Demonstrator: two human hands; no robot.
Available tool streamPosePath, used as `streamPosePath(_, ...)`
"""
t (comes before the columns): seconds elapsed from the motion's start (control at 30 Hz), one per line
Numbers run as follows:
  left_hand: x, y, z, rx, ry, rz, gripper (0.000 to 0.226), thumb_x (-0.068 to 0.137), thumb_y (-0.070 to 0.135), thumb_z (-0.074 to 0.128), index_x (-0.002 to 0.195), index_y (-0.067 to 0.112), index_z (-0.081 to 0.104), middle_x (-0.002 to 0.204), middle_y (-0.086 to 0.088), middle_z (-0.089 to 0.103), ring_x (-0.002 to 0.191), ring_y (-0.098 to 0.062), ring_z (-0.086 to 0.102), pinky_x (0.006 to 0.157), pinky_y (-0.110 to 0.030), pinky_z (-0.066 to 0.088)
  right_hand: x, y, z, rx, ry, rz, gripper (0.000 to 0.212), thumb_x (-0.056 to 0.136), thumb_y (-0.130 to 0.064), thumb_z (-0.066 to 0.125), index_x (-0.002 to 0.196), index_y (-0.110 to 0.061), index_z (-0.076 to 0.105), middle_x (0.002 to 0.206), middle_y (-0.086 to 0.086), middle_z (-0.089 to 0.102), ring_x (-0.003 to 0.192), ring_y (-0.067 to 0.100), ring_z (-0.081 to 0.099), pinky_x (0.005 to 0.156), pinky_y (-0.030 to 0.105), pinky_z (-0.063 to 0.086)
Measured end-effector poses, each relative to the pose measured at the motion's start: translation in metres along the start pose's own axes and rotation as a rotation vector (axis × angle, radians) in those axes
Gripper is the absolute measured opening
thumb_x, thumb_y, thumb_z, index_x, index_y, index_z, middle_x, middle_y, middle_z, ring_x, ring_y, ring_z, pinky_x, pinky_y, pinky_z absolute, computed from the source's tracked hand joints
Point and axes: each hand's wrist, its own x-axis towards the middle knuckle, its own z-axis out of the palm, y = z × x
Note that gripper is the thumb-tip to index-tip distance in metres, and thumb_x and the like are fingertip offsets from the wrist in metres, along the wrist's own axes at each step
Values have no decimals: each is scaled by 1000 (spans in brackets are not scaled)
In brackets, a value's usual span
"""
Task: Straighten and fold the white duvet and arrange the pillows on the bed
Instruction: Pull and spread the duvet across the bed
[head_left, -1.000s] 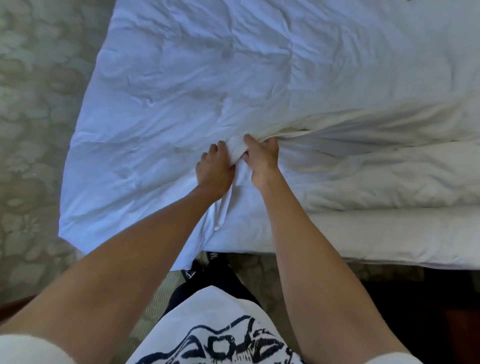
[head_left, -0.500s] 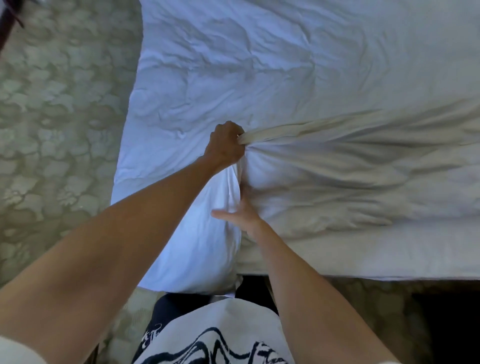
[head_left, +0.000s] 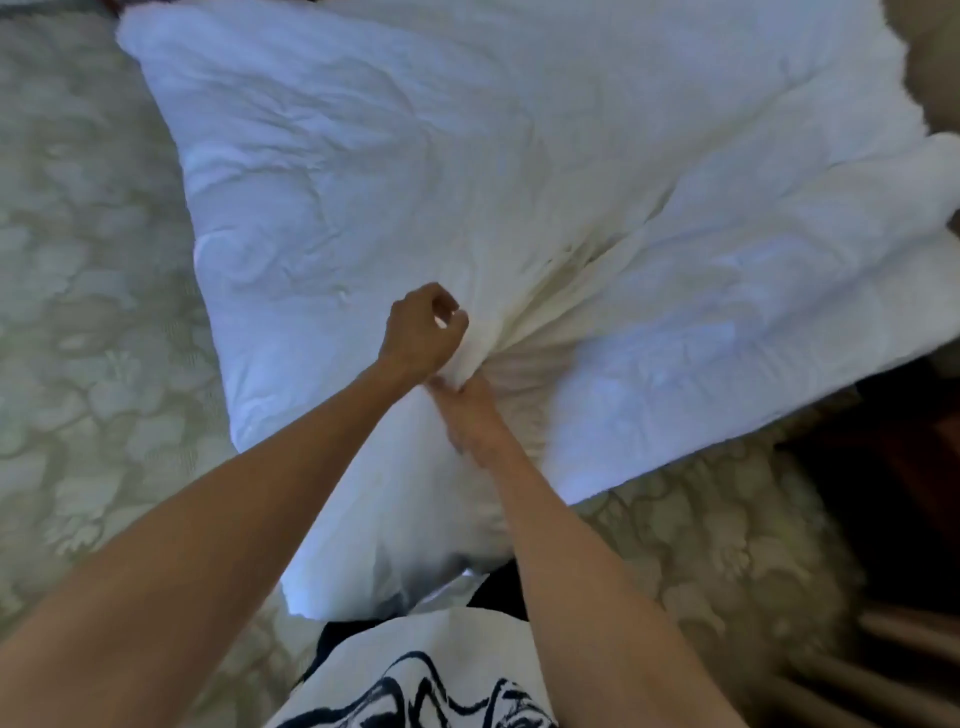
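A person's left hand (head_left: 423, 332) and right hand (head_left: 470, 415) pinch the white duvet (head_left: 467, 171), fingers clamped on a gathered fold at centre, cloth spreading toward twelve o'clock; even, steady pulling should flatten it.

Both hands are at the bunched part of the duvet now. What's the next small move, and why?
Probably draw the hands apart to spread the gather. The right hand pinches the white duvet where creases converge, and the left hand is curled beside it; whether it grips cloth is unclear.
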Motion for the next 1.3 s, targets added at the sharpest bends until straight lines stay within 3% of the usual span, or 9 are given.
streamPosePath(0.1, -38, -27, -26, -82, -84, -11, 24, 82, 35, 60, 100, 20, 58, 91, 4, 63, 75, -16, 60, 70, -30, 49, -8, -29, 6, 239, 50, -2, 18, 94, -13, 60, 109, -19, 63, 90, -5, 70, 79, 4, 69, 69, 22, 58)
streamPosePath(0.23, -56, -26, -34, -245, -167, -134, 37, 95, 50, 45, 114, 20, 51, 107, 1, 59, 98, -19, 58, 80, -31, 43, -16, -58, 9, 387, 43, 88, 26, 83, -10, 63, 108, -12, 69, 104, 13, 75, 100, 32, 71, 91, 62, 50)
streamPosePath(0.43, -61, -35, -50, -167, -379, -85, 61, 90, 52, 61, 136, 18, 40, 122, 9, 53, 106, -10, 54, 85, -27, 42, -2, -77, 3, 432, 34, 70, 39, 90, 4, 61, 129, -2, 57, 123, 16, 66, 113, 30, 64, 98, 42, 53)
streamPosePath(0.57, -43, -53, -56, 104, -202, -141, 30, 87, 30, 69, 103, 6, 62, 97, -5, 67, 87, -25, 62, 74, -37, 52, 16, -79, 12, 344, -31, -1, 35, 87, -10, 71, 122, -9, 65, 116, 9, 72, 105, 22, 69, 89, 35, 57)
streamPosePath(0.8, 12, -9, -105, -705, 81, -332, 27, 95, -5, 49, 73, 6, 61, 51, -2, 47, 39, -12, 42, 46, -27, 44, 22, -44, 19, 139, -85, 40, 58, 72, -35, 86, 123, -20, 63, 112, -2, 73, 101, 16, 70, 82, 33, 59)
streamPosePath(1.03, 38, -35, -133, -302, -405, -210, 15, 90, 23, 68, 96, 13, 59, 77, -5, 60, 65, -17, 57, 58, -28, 46, 24, -68, 70, 483, 129, 93, 32, 87, -13, 69, 120, -11, 66, 113, 10, 73, 107, 26, 69, 97, 41, 54)
streamPosePath(1.1, 28, -64, -136, -268, -562, -314, 53, 81, 54, 69, 114, 16, 53, 101, -1, 65, 87, -16, 64, 76, -32, 54, 23, -87, 94, 488, 184, 79, 32, 86, -3, 61, 118, -9, 66, 108, 11, 74, 102, 25, 71, 91, 36, 57)
streamPosePath(1.2, 25, -99, -146, -297, -653, -347, 77, 73, 74, 54, 124, 17, 55, 119, -1, 65, 106, -19, 63, 97, -40, 50, 13, -104, 137, 490, 243, 63, 34, 83, 14, 39, 100, -2, 63, 67, 1, 68, 58, 9, 65, 53, 17, 50)
streamPosePath(1.3, 29, -112, -169, -395, -702, -415, 84, 58, 79, 57, 116, 19, 66, 114, -3, 69, 98, -19, 63, 89, -38, 49, -1, -124, 176, 460, 300, 47, 32, 82, 18, 35, 77, -5, 56, 50, -3, 54, 42, 9, 52, 40, 13, 39)
